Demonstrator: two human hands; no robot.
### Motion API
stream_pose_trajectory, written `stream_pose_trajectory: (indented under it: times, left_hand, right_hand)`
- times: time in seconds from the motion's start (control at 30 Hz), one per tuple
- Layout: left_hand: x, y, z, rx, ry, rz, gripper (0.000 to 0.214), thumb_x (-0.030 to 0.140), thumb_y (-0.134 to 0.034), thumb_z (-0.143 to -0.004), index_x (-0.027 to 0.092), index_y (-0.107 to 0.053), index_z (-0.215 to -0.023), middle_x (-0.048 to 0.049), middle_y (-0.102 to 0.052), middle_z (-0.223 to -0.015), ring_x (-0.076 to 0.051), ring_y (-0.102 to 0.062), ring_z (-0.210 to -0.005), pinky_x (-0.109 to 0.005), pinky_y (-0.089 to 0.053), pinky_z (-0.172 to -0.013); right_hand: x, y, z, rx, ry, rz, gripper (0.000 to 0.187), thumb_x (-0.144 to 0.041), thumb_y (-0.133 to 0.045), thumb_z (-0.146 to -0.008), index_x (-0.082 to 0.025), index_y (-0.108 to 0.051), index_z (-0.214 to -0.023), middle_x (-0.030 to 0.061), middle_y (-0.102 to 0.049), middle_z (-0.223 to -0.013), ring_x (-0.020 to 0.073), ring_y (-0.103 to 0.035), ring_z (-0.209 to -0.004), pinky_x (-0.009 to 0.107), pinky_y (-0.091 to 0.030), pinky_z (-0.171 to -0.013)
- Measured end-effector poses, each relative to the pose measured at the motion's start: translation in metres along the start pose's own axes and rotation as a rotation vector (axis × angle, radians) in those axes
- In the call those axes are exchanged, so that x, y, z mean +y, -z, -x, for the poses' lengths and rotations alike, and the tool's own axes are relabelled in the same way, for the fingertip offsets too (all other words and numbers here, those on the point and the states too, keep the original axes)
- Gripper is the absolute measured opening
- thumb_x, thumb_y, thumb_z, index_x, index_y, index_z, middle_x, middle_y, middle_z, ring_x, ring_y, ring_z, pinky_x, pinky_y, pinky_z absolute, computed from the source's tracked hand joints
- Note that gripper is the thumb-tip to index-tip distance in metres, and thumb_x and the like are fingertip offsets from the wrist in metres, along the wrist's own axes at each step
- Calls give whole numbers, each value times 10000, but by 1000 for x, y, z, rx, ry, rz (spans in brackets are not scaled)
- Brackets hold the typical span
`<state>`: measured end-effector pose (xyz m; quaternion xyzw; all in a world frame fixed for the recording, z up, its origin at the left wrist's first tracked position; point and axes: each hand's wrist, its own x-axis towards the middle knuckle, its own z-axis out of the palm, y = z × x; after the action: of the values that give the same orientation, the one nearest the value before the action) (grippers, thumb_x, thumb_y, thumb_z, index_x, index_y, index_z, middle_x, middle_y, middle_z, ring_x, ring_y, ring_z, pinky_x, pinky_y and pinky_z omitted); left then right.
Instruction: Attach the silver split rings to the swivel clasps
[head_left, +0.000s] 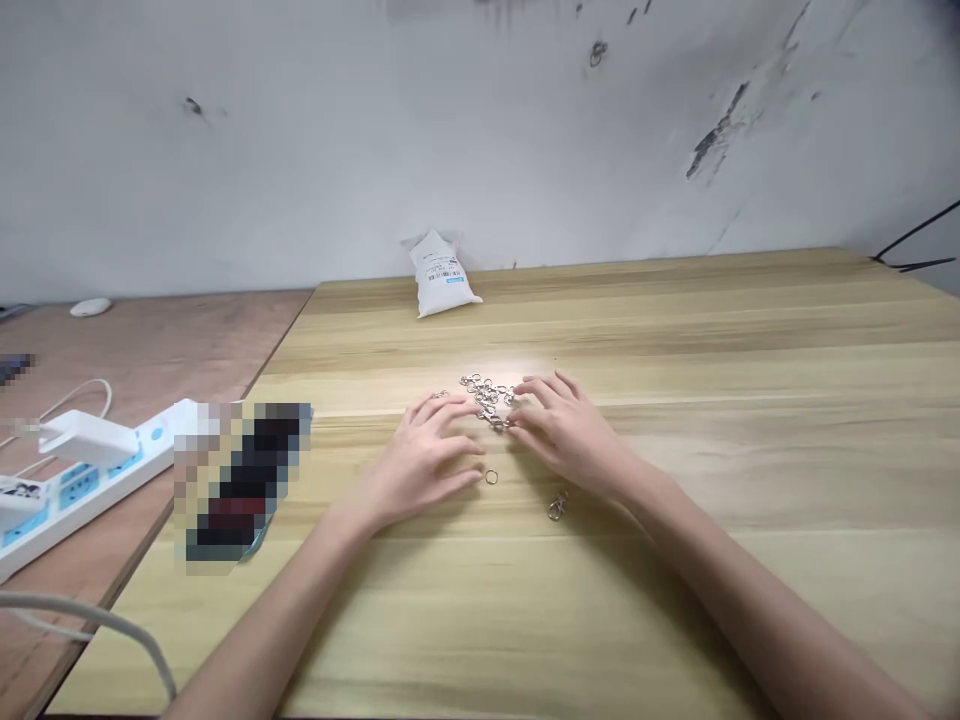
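Note:
A loose heap of small metal key rings and lobster clasps (486, 400) lies in the middle of the light wooden table (712, 340). My right hand (562, 430) rests palm down at the heap's right side, its fingertips at the heap's edge. My left hand (427, 460) lies palm down just left of the heap, with its fingers spread and nothing in them. A single split ring (491, 477) lies by my left fingertips. A lobster clasp (556, 507) lies apart below my right hand.
A white packet with a barcode label (442, 275) leans against the wall at the table's back edge. To the left, on a lower reddish-brown board (157, 350), are a white power strip (82, 480), a white computer mouse (91, 307) and cables. A pixelated object (240, 480) lies on the table's left edge.

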<state>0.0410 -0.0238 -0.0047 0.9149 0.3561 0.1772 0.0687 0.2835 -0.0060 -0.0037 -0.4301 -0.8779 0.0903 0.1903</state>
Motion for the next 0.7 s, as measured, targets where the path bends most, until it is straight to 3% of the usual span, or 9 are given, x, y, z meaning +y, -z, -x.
stream_pose_trajectory:
  times: [0.07,0.1,0.13,0.23,0.27,0.37,0.5,0.7]
  left_hand:
    - [0,-3,0,-18,-67,5,128,351,-640,-888,275,-703,-969,-47,-555,-1370,-267,-409,-1354,-577,-282,-1140]
    - [1,-5,0,-11,-85,5,110,335,-640,-890,279,-706,-957,-42,-566,-1356,-264,-413,-1349,-571,-280,-1141]
    - [2,-7,-1,1,-96,8,96,317,-635,-893,280,-709,-942,-37,-577,-1342,-260,-421,-1342,-564,-281,-1140]
    - [4,-11,-3,36,-110,32,97,279,-620,-906,272,-716,-896,-29,-605,-1309,-248,-450,-1315,-530,-320,-1118]
    - [4,-12,-3,45,-112,38,102,274,-619,-908,269,-718,-885,-29,-612,-1300,-246,-458,-1307,-521,-334,-1107]
    - [4,-12,-4,49,-117,49,113,269,-617,-913,269,-725,-882,-32,-628,-1275,-239,-481,-1280,-491,-368,-1077]
    - [6,-11,-5,27,-114,45,125,260,-600,-921,268,-724,-907,-39,-635,-1255,-238,-481,-1277,-449,-399,-1049]
    - [10,-12,-8,34,-132,33,135,228,-588,-925,245,-711,-874,-44,-665,-1201,-232,-515,-1237,-418,-425,-1016]
  right_hand:
    - [2,13,1,-37,-44,-52,195,-251,-520,-948,-196,-707,-944,112,-629,-1086,254,-563,-1070,464,-401,-985]
    - [3,22,3,-115,-53,-117,184,-259,-534,-936,-195,-705,-911,95,-641,-1007,232,-584,-978,416,-441,-908]
    - [4,32,6,-215,-71,-207,176,-265,-542,-926,-199,-702,-890,74,-645,-952,206,-592,-904,361,-461,-832]
    - [4,54,16,-677,-145,-425,156,-345,-679,-812,-201,-695,-871,15,-635,-791,149,-570,-693,252,-427,-600]
    - [3,57,19,-743,-162,-440,182,-345,-714,-768,-203,-699,-882,5,-628,-764,142,-558,-667,238,-400,-564]
    - [-3,53,24,-711,-168,-383,153,-248,-709,-716,-214,-688,-865,-12,-620,-734,130,-529,-644,223,-344,-529]
    - [-11,39,26,-587,-167,-309,112,-95,-598,-679,-203,-601,-651,-36,-566,-598,100,-440,-523,233,-258,-474]
    - [-16,32,25,-582,-118,-295,179,-47,-560,-616,-192,-494,-534,-51,-515,-519,83,-368,-474,248,-217,-466]
